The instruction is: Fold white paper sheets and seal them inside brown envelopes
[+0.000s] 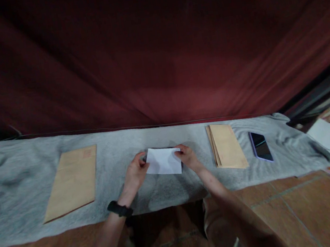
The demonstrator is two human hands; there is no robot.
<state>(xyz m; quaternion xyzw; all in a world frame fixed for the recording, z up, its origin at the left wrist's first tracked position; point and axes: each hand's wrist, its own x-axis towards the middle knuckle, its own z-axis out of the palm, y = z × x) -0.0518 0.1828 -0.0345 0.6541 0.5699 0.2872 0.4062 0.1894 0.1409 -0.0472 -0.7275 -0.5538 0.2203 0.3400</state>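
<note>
A white sheet of paper (163, 161) is held in front of me over the grey cloth, one end in each hand. My left hand (136, 169) pinches its left edge between thumb and fingers; a dark band circles that wrist. At the upper right corner, my right hand (188, 156) grips the paper with the thumb on top. Some fingers are hidden behind the sheet. Whether it is one sheet or a folded one, I cannot tell.
Grey cloth (119, 146) covers the long surface. A large brown envelope (73, 179) lies at left. Several smaller brown envelopes (228, 146) are stacked at right, beside a phone (261, 147). Behind hangs a dark red curtain (153, 80); tiled floor (287, 208) shows below.
</note>
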